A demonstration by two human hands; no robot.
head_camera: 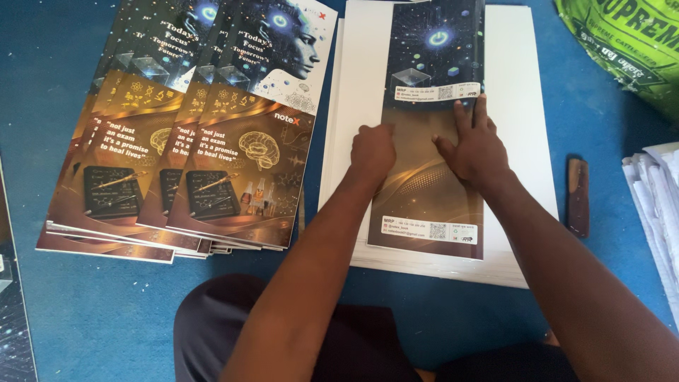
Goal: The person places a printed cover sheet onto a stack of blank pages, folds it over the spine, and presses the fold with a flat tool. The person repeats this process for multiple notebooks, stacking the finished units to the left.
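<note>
A long printed cover sheet [431, 205], dark blue at the top and brown-gold lower down, lies on a stack of white sheets [520, 141]. My left hand [373, 152] is curled into a fist and presses on the cover's left edge. On the cover's middle rests my right hand [475, 145], flat, fingers spread and pointing away from me. Neither hand grips anything.
A fanned pile of several printed covers [198, 134] lies to the left on the blue floor [85, 311]. A small brown wooden block [578, 196] sits right of the white stack. A green sack [629, 42] fills the top right corner, and white papers [654, 191] lie at the right edge.
</note>
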